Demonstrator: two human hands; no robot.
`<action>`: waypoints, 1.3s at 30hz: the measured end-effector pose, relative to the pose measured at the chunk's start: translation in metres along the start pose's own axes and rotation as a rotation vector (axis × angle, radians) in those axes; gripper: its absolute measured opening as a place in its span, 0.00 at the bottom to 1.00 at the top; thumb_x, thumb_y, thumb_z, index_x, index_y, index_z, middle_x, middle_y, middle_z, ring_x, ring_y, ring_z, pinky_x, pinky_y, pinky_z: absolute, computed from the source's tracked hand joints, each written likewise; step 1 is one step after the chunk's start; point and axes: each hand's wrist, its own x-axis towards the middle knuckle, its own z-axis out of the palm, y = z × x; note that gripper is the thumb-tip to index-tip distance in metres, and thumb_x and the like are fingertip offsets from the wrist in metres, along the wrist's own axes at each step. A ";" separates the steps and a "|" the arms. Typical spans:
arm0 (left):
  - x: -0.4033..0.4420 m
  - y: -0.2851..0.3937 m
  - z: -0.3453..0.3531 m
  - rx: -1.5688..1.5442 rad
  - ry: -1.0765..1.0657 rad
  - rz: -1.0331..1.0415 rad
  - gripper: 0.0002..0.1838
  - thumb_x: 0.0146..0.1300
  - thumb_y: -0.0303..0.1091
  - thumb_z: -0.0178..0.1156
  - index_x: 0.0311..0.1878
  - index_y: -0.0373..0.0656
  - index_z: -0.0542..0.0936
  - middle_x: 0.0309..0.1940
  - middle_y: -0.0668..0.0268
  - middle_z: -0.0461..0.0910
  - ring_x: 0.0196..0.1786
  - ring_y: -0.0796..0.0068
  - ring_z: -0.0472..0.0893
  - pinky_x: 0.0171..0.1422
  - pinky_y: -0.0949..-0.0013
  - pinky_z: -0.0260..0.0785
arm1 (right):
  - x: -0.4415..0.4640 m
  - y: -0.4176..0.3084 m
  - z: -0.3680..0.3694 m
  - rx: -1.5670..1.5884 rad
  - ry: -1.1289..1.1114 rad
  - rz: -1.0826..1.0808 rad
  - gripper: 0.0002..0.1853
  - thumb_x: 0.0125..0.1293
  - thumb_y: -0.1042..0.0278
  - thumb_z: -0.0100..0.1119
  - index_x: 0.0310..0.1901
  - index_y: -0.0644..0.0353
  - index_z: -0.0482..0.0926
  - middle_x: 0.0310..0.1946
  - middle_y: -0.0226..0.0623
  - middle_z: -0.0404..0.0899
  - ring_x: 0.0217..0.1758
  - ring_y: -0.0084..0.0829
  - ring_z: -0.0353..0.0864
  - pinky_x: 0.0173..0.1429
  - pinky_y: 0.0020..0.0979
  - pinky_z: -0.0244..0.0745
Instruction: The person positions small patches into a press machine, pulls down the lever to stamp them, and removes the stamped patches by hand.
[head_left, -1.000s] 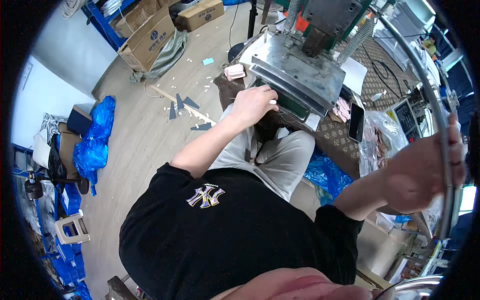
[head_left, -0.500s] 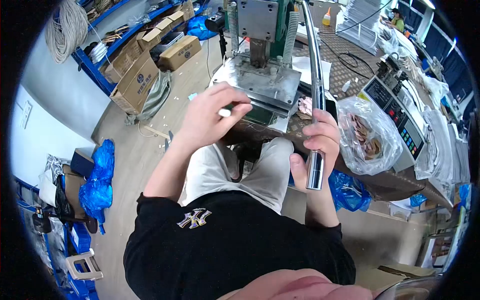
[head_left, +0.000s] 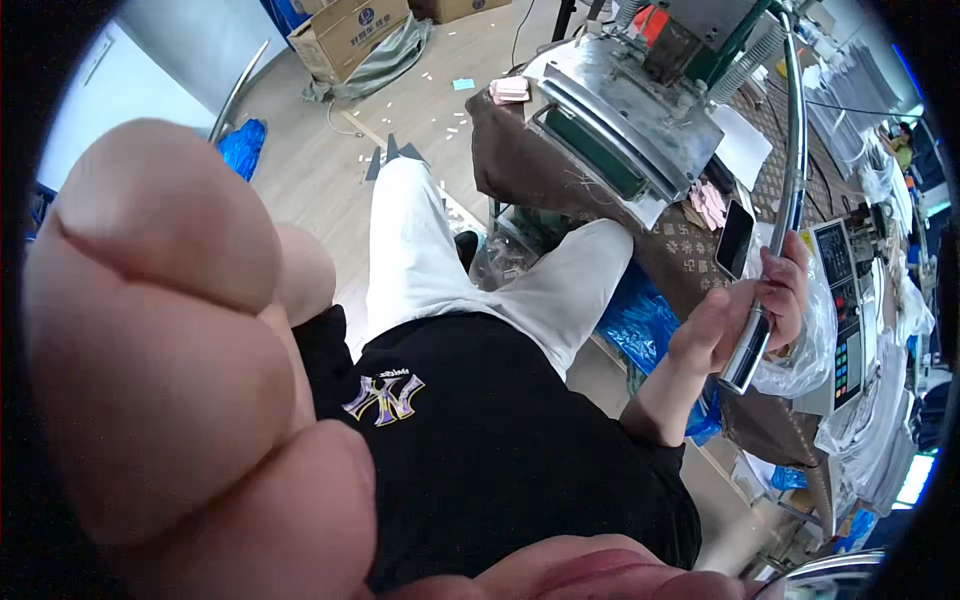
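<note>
My left hand (head_left: 190, 330) looms very large at the left, close to the camera, with its fingers curled. Whatever they hold, if anything, is hidden. My right hand (head_left: 770, 305) wraps round the lower part of a chrome lever (head_left: 796, 150), which comes down from a hand press (head_left: 640, 110). The press has a metal plate over a green base and coil springs beside its head. A black phone (head_left: 735, 240) lies near my right hand, and pink pieces (head_left: 708, 204) sit beside the press.
On the table's brown cloth (head_left: 510, 160) lies a small pink stack (head_left: 510, 90) at the left corner. A clear plastic bag (head_left: 805, 365) and a control box with buttons (head_left: 845, 320) stand at the right. Cardboard boxes (head_left: 350, 40) are on the floor behind.
My left hand has risen from the front of the press, where it held a small white piece, to near the camera. My right hand stays on the lever. The view has turned.
</note>
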 end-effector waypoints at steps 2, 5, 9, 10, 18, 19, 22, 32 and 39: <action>-0.009 0.002 -0.004 -0.020 -0.003 -0.005 0.11 0.73 0.45 0.62 0.47 0.51 0.87 0.32 0.68 0.80 0.31 0.74 0.76 0.32 0.68 0.67 | -0.001 0.003 -0.003 -0.049 0.023 0.021 0.24 0.69 0.56 0.69 0.55 0.57 0.66 0.58 0.47 0.72 0.70 0.54 0.71 0.71 0.55 0.67; -0.020 -0.001 -0.012 -0.065 -0.011 -0.003 0.11 0.74 0.46 0.61 0.48 0.53 0.86 0.33 0.69 0.79 0.30 0.75 0.75 0.31 0.69 0.66 | -0.009 -0.007 0.000 -0.075 0.044 0.064 0.24 0.69 0.58 0.69 0.56 0.56 0.66 0.59 0.48 0.72 0.70 0.54 0.71 0.70 0.54 0.70; -0.032 -0.013 -0.031 -0.141 -0.011 0.072 0.11 0.75 0.47 0.59 0.50 0.56 0.86 0.33 0.70 0.79 0.30 0.76 0.73 0.31 0.70 0.64 | -0.005 -0.009 0.007 -0.060 0.120 0.048 0.21 0.70 0.66 0.67 0.56 0.56 0.67 0.62 0.49 0.71 0.72 0.55 0.70 0.68 0.52 0.73; -0.036 -0.019 -0.036 -0.162 -0.009 0.089 0.11 0.76 0.48 0.59 0.50 0.56 0.86 0.33 0.71 0.78 0.30 0.77 0.73 0.31 0.70 0.64 | -0.006 -0.008 0.009 -0.050 0.118 0.045 0.20 0.70 0.69 0.66 0.57 0.56 0.67 0.63 0.50 0.71 0.73 0.55 0.69 0.68 0.51 0.73; -0.097 -0.100 -0.009 -0.366 -0.047 -0.379 0.11 0.69 0.34 0.62 0.51 0.48 0.87 0.35 0.63 0.80 0.30 0.67 0.79 0.32 0.66 0.70 | -0.012 -0.018 0.023 -0.060 0.258 0.159 0.20 0.71 0.72 0.64 0.58 0.56 0.65 0.64 0.50 0.71 0.78 0.56 0.65 0.68 0.48 0.74; -0.111 -0.107 0.014 -0.396 -0.056 -0.553 0.12 0.67 0.31 0.63 0.52 0.45 0.87 0.36 0.60 0.81 0.32 0.61 0.81 0.34 0.64 0.73 | -0.011 -0.016 0.024 -0.054 0.265 0.174 0.20 0.72 0.70 0.64 0.57 0.56 0.64 0.63 0.50 0.71 0.78 0.55 0.65 0.68 0.47 0.74; -0.171 -0.133 0.090 -0.327 -0.263 -0.807 0.16 0.73 0.33 0.60 0.61 0.44 0.81 0.52 0.59 0.83 0.46 0.46 0.84 0.49 0.52 0.79 | -0.010 -0.011 0.031 -0.114 0.316 0.118 0.20 0.73 0.70 0.63 0.58 0.55 0.64 0.63 0.49 0.71 0.78 0.54 0.65 0.68 0.46 0.74; -0.214 -0.160 0.193 -0.392 -0.381 -1.083 0.15 0.77 0.36 0.57 0.61 0.44 0.79 0.60 0.57 0.79 0.53 0.46 0.84 0.56 0.53 0.77 | -0.010 0.000 0.046 -0.283 0.477 0.047 0.16 0.75 0.65 0.60 0.59 0.49 0.67 0.59 0.40 0.72 0.72 0.50 0.70 0.64 0.48 0.76; -0.232 -0.154 0.230 -0.393 -0.271 -1.018 0.11 0.71 0.30 0.59 0.54 0.43 0.80 0.53 0.53 0.79 0.52 0.45 0.83 0.53 0.52 0.77 | -0.011 0.002 0.038 -0.259 0.404 0.017 0.18 0.73 0.63 0.63 0.57 0.47 0.65 0.56 0.38 0.71 0.71 0.50 0.68 0.62 0.47 0.76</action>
